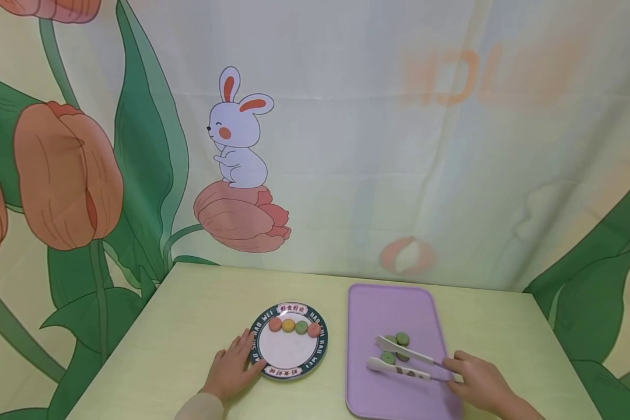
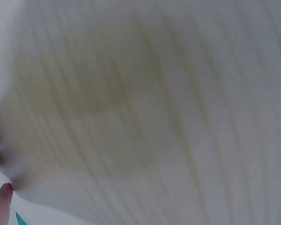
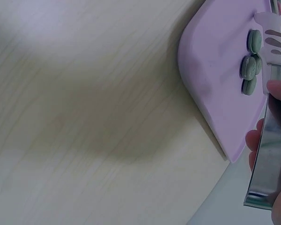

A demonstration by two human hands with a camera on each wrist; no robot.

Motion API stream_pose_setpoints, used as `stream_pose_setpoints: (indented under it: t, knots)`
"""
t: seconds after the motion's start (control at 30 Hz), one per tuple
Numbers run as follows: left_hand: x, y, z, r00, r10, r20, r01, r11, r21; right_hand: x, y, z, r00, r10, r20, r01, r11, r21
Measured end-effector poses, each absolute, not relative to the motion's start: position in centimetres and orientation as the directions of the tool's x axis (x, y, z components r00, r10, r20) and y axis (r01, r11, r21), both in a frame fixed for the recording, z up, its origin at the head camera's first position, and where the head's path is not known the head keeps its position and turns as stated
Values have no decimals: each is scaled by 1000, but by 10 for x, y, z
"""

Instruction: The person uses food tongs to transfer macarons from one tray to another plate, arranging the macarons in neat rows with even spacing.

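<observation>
In the head view my left hand (image 1: 230, 368) rests at the left side of a round plate (image 1: 286, 353) with a dark patterned rim, its thumb on the rim. On the plate, small macaron-like discs (image 1: 289, 326) in pink, yellow and green form a row. My right hand (image 1: 480, 379) grips metal tongs (image 1: 406, 352) with white paw-shaped ends. The tong arms stand apart over several green macaron-like discs (image 1: 402, 338) clustered on a purple tray (image 1: 388, 306). In the right wrist view, fingers hold the tongs' shiny metal body (image 3: 270, 154) beside the discs (image 3: 248, 68).
A pale wood-look table (image 1: 189, 303) carries the plate on the left and the tray on the right. Behind it hangs a curtain (image 1: 336, 175) printed with tulips and a rabbit. Blurred pale tabletop (image 2: 154, 117) fills most of the left wrist view.
</observation>
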State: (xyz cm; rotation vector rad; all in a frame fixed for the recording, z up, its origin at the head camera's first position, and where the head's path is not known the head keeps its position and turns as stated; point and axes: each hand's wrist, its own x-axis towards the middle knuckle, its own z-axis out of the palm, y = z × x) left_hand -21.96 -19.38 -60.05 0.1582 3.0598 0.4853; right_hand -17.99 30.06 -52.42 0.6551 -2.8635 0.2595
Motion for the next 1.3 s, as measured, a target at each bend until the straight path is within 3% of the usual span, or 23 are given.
stream_pose_setpoints:
  t: [0.73, 1.3]
  knots:
    - [-221, -193, -602, -995, 100, -29, 87, 948, 306, -171, 311, -523, -868, -433, 243, -480, 856, -190]
    - [-221, -192, -600, -994, 97, -48, 78, 949, 306, -170, 312, -520, -893, -416, 172, -442, 882, -163]
